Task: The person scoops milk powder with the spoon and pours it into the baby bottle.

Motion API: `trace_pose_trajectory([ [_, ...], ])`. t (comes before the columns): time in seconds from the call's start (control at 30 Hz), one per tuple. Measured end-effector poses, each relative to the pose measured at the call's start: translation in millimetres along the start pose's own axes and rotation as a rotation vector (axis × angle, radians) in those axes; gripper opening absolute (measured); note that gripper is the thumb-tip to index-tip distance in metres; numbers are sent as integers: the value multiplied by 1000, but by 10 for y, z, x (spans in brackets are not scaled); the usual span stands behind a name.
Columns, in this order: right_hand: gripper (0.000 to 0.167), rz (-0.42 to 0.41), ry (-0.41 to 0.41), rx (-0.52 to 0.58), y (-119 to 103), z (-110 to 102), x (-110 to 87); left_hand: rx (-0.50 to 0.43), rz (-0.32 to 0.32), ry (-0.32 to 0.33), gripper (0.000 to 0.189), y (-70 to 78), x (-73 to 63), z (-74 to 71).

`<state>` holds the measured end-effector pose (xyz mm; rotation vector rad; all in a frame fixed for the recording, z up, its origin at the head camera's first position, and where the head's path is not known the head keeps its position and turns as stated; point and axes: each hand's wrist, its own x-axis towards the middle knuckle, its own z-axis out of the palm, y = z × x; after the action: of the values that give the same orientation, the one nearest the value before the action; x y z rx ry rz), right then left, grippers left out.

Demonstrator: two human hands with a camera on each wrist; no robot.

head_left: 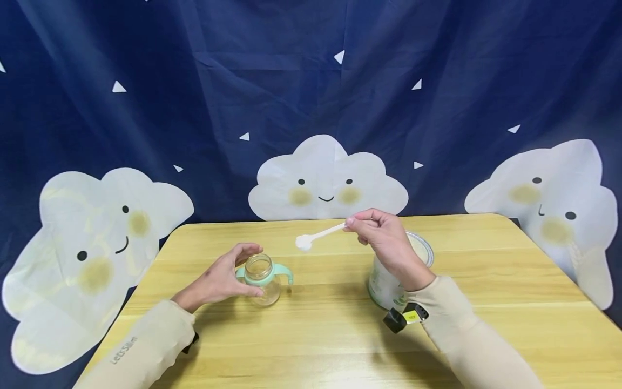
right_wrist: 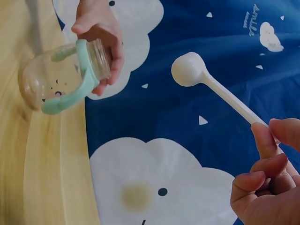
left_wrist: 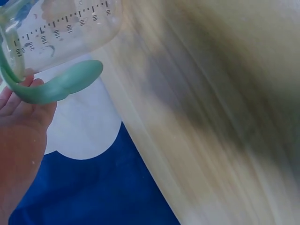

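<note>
A clear baby bottle [head_left: 267,294] with a mint-green collar and two handles stands upright on the table, its mouth uncovered. Around its left side curves my left hand [head_left: 225,278], thumb in front and fingers behind the neck; the grasp looks loose. Dark measuring marks show on the bottle [left_wrist: 70,26] in the left wrist view. My right hand [head_left: 384,237] pinches the handle end of a white measuring scoop [right_wrist: 190,69], held in the air to the right of the bottle. The scoop's bowl looks white; its contents are hard to make out. Behind the right wrist stands an uncovered white-and-green can [head_left: 381,283].
The light wooden table [head_left: 320,346] ends at a dark blue curtain [head_left: 291,81] with printed clouds and white triangles. The can's metal rim [head_left: 427,248] shows past the right hand. Table surface lies between the bottle and the can.
</note>
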<state>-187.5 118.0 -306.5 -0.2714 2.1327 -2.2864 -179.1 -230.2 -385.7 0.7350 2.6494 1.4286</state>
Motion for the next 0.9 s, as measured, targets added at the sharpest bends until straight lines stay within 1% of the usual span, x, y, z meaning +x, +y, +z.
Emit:
trace_pose_trajectory([
  [0.17,10,11,-7,-7,22,108,44,-3,-7,3,86,-39,-8,14],
  [0.3,12,11,-16,-6,40,192,68,-25,-13,0,85,-59,-10,24],
  [0.57,8,15,-30,-12,78,312,90,-56,-41,-11,84,-76,-15,45],
  [0.73,9,14,-35,-2,87,378,105,-58,-55,-15,80,-91,-10,59],
  [0.9,10,21,-39,-6,105,436,121,-47,-51,-13,74,-110,-6,71],
])
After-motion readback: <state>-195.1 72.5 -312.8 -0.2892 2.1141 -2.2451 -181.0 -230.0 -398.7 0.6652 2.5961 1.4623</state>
